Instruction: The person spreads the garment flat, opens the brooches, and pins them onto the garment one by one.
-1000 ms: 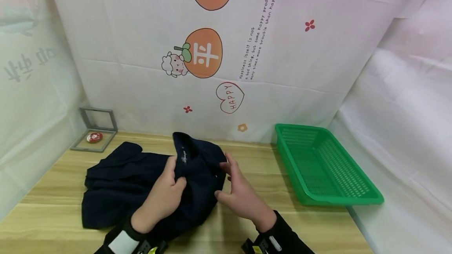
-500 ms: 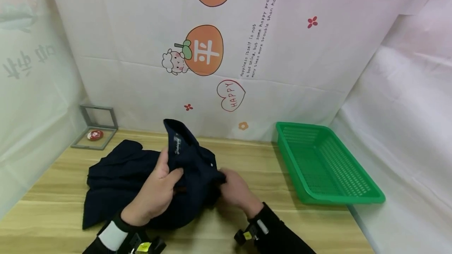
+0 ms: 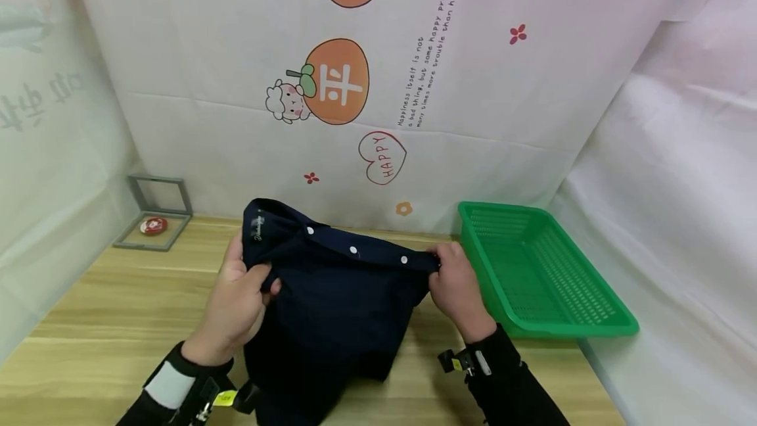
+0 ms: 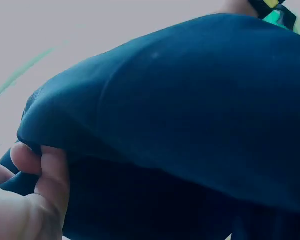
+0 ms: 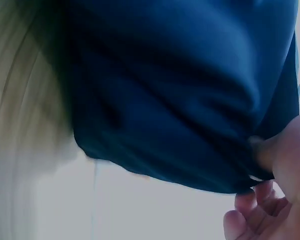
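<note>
A dark navy shirt [image 3: 345, 301] is stretched between my two hands, its row of white buttons running along the upper edge in the head view. My left hand [image 3: 233, 298] grips it just below the collar [image 3: 259, 225], which carries white lettering. In the left wrist view, fingers [image 4: 53, 172] curl over the cloth's edge. At the other end of the button strip, my right hand [image 3: 458, 288] pinches the fabric; its thumb [image 5: 270, 152] presses on the cloth in the right wrist view. The rest of the shirt hangs down towards the front of the table.
A green plastic basket [image 3: 508, 301] stands on the right, close beside my right hand. At the back left, a small grey hinged frame [image 3: 174, 235] holds a red round item [image 3: 154, 226]. Printed white cloth [image 3: 449, 169] walls off the wooden table [image 3: 136, 307].
My right hand took hold of the shirt and moved right, drawing the button strip out straight. My left hand shifted left with the collar. The cloth that lay at left is pulled in.
</note>
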Available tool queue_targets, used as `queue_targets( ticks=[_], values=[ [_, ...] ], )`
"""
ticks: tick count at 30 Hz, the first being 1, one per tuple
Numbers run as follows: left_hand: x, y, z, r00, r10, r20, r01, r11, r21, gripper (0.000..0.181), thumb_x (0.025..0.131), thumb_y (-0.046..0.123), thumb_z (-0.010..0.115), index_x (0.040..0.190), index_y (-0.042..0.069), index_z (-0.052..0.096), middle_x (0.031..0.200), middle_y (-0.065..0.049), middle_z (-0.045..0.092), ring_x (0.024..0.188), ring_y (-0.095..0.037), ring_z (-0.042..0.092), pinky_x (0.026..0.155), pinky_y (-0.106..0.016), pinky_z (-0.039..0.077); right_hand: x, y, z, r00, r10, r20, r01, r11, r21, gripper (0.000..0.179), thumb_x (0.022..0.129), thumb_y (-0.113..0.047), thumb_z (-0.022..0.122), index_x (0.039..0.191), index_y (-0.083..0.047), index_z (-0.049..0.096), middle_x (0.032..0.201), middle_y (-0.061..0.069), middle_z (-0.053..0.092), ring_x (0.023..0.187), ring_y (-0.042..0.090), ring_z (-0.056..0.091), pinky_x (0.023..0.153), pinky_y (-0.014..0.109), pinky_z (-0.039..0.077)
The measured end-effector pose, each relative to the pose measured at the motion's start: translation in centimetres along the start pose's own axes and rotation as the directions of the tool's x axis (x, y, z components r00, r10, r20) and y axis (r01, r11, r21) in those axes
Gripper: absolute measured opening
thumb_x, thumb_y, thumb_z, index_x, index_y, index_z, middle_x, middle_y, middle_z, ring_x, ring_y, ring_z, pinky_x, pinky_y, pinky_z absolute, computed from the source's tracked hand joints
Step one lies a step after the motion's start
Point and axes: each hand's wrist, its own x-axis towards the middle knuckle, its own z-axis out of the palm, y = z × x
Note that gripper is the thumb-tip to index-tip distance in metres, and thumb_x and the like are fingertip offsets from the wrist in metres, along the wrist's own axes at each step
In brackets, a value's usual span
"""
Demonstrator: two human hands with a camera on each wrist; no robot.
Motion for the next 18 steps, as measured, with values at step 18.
queue_targets(
  ticks=[18],
  values=[
    [-0.8,1.0,-5.6,0.977,-0.017,-0.215,0.045,0.99,0.131,0.046,0.107,0.003,0.031,0.15,0.017,0.025,0.138,-0.019,0.043,0.059,-0.007,0.057,0.06,-0.021,0.053,0.8,-1.2,-0.6,0.995,0.022,0.095,-0.036,0.988,0.152,0.036,0.101,-0.035,0.06,0.123,-0.006,0.056,0.076,0.001,0.056,0.059,0.016,0.052,0.056,0.035,0.045]
  ],
)
